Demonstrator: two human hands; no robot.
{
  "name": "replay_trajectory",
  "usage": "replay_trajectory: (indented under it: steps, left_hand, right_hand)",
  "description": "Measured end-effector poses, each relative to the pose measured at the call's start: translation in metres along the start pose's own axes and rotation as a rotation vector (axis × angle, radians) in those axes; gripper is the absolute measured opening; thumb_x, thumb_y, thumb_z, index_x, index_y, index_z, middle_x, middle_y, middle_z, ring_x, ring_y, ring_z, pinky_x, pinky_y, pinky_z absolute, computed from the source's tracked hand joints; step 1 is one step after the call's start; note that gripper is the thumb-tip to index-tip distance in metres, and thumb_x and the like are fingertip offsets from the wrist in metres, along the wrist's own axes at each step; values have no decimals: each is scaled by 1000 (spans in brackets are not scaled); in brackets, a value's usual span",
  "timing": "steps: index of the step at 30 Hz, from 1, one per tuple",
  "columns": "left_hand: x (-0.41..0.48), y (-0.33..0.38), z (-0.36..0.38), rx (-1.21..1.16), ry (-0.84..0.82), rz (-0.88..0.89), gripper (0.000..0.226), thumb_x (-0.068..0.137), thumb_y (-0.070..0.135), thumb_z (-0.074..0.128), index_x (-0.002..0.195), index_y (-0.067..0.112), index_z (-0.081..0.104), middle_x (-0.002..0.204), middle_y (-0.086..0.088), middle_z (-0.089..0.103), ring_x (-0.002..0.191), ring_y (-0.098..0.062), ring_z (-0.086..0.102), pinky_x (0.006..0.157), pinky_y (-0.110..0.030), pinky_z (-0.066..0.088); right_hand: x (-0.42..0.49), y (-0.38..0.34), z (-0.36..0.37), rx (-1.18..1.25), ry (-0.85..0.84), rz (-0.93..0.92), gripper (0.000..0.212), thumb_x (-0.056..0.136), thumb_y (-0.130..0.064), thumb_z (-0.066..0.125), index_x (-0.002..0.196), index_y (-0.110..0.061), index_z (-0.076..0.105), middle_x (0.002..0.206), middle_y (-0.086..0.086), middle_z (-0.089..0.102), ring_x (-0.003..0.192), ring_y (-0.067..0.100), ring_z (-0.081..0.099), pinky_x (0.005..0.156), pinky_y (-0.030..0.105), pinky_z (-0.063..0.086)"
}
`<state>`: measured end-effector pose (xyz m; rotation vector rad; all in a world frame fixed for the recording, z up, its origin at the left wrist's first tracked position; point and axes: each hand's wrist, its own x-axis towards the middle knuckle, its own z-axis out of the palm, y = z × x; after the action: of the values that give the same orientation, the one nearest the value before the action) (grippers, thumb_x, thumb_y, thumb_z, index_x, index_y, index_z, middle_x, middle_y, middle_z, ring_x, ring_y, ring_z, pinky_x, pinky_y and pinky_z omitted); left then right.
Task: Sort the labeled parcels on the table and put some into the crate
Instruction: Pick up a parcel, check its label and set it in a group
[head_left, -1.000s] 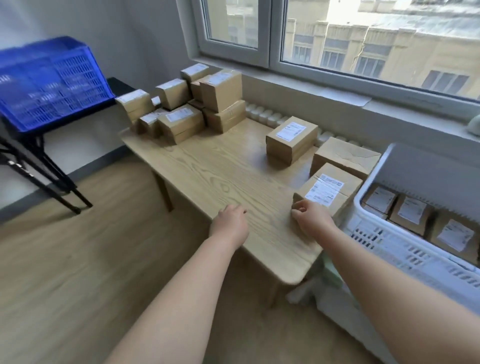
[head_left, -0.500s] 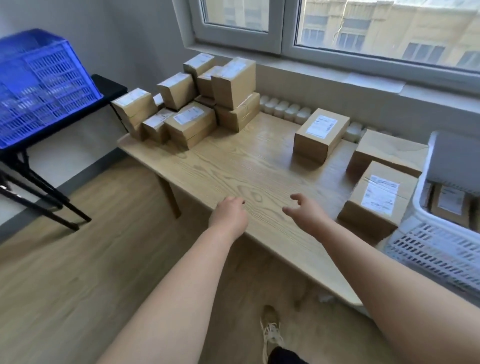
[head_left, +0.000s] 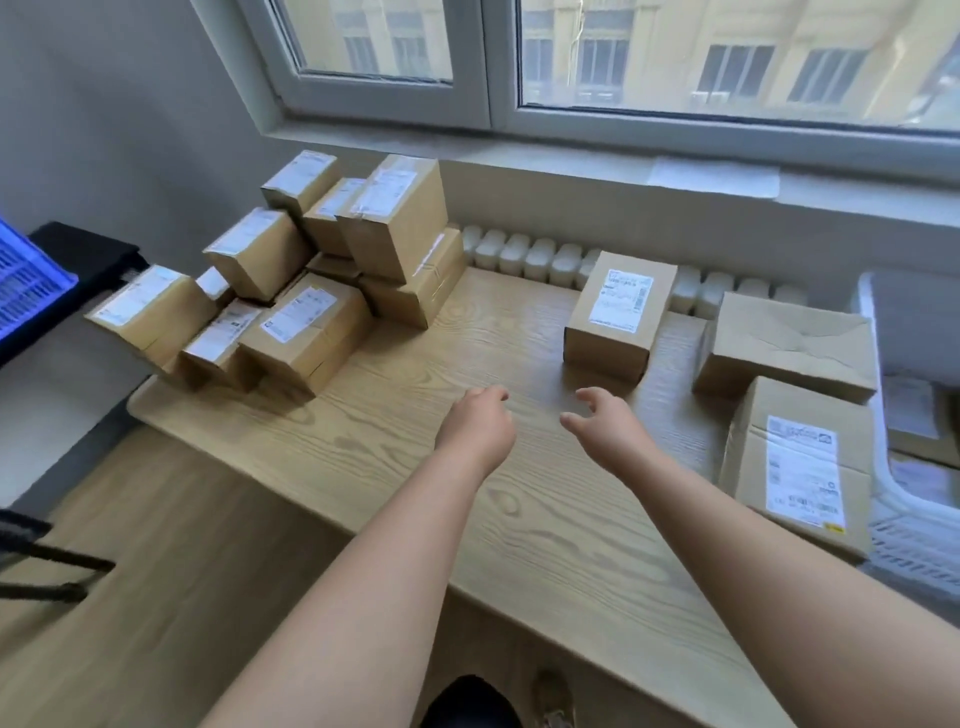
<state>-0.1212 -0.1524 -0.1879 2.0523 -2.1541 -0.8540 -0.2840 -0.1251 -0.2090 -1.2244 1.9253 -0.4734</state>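
Note:
Both of my hands hover over the middle of the wooden table (head_left: 415, 374) and hold nothing. My left hand (head_left: 480, 426) has loosely curled fingers. My right hand (head_left: 605, 421) is spread, fingers relaxed, a little in front of a labeled brown parcel (head_left: 618, 306). A larger labeled parcel (head_left: 800, 462) lies at the table's right edge, with an unlabeled-side box (head_left: 789, 343) behind it. A pile of several labeled parcels (head_left: 291, 280) fills the table's far left corner. The white crate (head_left: 893, 519) sits at the right, partly cut off, with parcels inside.
A blue crate (head_left: 26, 280) rests on a black stand at the far left. A white radiator (head_left: 540, 257) runs behind the table under the window sill. Wooden floor lies on the left, and a shoe (head_left: 556, 696) shows below the table edge.
My right hand left the large labeled parcel by the white crate and moved left and forward; my left hand lifted off the table edge. The view swung left.

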Motion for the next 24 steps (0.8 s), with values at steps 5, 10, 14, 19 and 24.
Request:
replay_trajectory:
  steps: [5,10,14,19,24]
  left_hand:
    - [70,23,-3,29,-91,105,43,106,22,44,149,19,47,154,-9,42,138,-31,45,110,-37,38]
    - [135,46,-5,50,-209,257,46,105,21,43,151,15,43,158,-9,40,142,-29,42,110,-35,36]
    - [178,62,-5,8,-278,302,44,105,19,44,148,9,43,153,-13,45,139,-29,44,107,-34,37]
    - [222,82,11,-102,-348,256,46,107,22,42,152,10,38,155,-12,44,141,-29,42,108,-34,35]
    - [254,92,32,-225,-387,128,59,110,34,37,160,7,21,165,-13,30,150,-30,30,118,-37,26]
  right_hand:
    - [44,-3,-17,78,107,111,53,101,-30,59,150,-15,45,151,12,48,137,27,48,108,35,38]
    - [83,-7,-31,182,273,259,52,100,-28,60,148,-15,47,150,10,51,134,26,51,105,33,40]
    - [111,-6,-40,258,377,373,54,101,-27,57,151,-11,43,152,12,47,138,28,47,105,33,39]
    - [142,3,-49,423,461,513,60,103,-28,53,157,-9,32,160,11,38,143,31,40,109,36,36]
    - [171,14,-53,448,427,538,57,103,-31,52,153,-5,38,156,11,43,143,30,41,111,35,34]
